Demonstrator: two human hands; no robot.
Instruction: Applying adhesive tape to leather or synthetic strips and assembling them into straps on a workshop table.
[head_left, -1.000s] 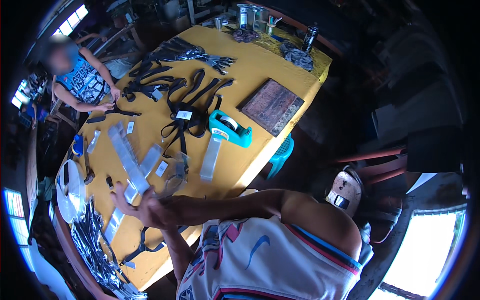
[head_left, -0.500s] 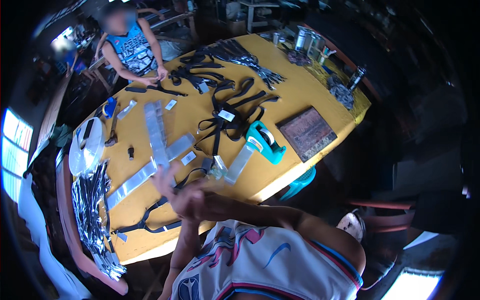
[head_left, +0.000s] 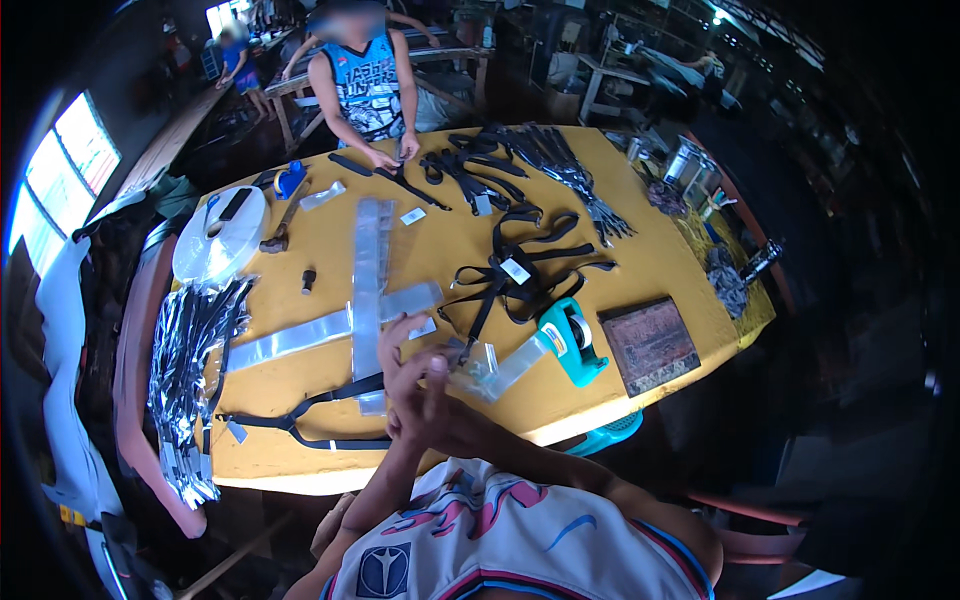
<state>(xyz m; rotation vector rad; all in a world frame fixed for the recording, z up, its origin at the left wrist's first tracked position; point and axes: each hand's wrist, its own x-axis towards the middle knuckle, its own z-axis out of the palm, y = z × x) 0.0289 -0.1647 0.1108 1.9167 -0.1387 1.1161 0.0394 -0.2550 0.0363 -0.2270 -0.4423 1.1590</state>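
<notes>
With both hands together at six o'clock on the yellow table [head_left: 600,400], my right hand [head_left: 432,398] seemingly pinched a clear plastic sleeve [head_left: 478,366], left hand [head_left: 398,372] open-fingered beside it, so I judged steady, even tension best.

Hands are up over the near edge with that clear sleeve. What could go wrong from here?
1. The clear plastic sleeve sits pinched between both hands near the table edge; it might slip off.
2. The black strap lies right beneath the wrists and may snag.
3. The teal tape dispenser is close and could get knocked.
</notes>
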